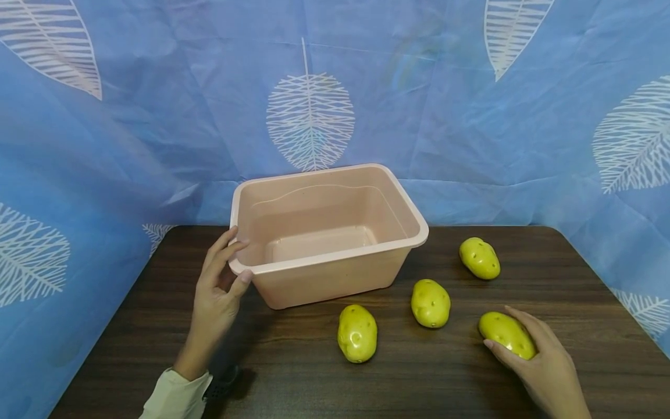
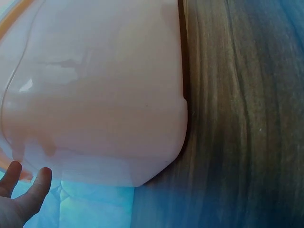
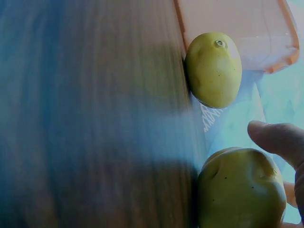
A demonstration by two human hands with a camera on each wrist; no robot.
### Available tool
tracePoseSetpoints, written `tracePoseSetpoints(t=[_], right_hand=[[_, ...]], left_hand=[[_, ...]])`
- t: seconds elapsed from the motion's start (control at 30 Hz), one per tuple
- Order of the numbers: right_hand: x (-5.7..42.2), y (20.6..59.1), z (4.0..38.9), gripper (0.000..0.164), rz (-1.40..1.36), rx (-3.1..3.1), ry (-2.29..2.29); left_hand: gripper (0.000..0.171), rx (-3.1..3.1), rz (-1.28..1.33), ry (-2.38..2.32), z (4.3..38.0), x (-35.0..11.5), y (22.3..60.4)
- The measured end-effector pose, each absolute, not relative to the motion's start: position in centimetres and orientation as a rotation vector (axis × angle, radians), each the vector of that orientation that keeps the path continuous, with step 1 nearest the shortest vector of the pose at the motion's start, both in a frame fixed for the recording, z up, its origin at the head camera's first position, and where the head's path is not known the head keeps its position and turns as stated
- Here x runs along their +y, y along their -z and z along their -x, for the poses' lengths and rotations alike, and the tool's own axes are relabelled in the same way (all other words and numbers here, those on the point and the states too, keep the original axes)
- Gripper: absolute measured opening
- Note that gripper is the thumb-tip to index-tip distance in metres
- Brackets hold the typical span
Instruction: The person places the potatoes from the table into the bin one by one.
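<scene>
A pinkish-beige plastic bin (image 1: 335,270) stands on the dark wooden table. My left hand (image 1: 217,291) is at its left front corner, two fingertips overlapping the rim and the thumb by the corner; the left wrist view has its fingers (image 2: 38,190) beside the bin's wall. On the right, my right hand (image 1: 546,358) is spread around a yellow potato (image 1: 506,334) on the table. In the right wrist view, its thumb shows a gap from that potato (image 3: 242,190). Other potatoes lie between the bin and this hand: one in front (image 1: 357,333) and another (image 1: 430,303) farther right.
Farther back on the right lies one more potato (image 1: 479,258). A blue curtain (image 1: 450,116) with white leaf prints hangs behind the table (image 1: 293,378). Near the left sleeve (image 1: 178,396) is a dark object (image 1: 225,381) on the wrist's shadowed side.
</scene>
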State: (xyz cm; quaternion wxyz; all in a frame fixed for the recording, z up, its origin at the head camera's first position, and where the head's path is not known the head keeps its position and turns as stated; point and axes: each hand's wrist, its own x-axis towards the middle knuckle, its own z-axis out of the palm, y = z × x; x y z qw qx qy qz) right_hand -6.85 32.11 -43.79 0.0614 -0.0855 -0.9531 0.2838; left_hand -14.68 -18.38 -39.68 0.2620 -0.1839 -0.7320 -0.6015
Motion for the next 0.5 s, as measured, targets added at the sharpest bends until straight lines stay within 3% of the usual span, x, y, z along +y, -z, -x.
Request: tracePoseSetpoints(t=[0.5], right_hand=[[32.21, 44.18, 7.24, 0.091, 0.309, -2.956, -0.939]], left_hand=[[0.035, -1.894, 0.477, 1.717, 14.71, -17.94, 40.45]])
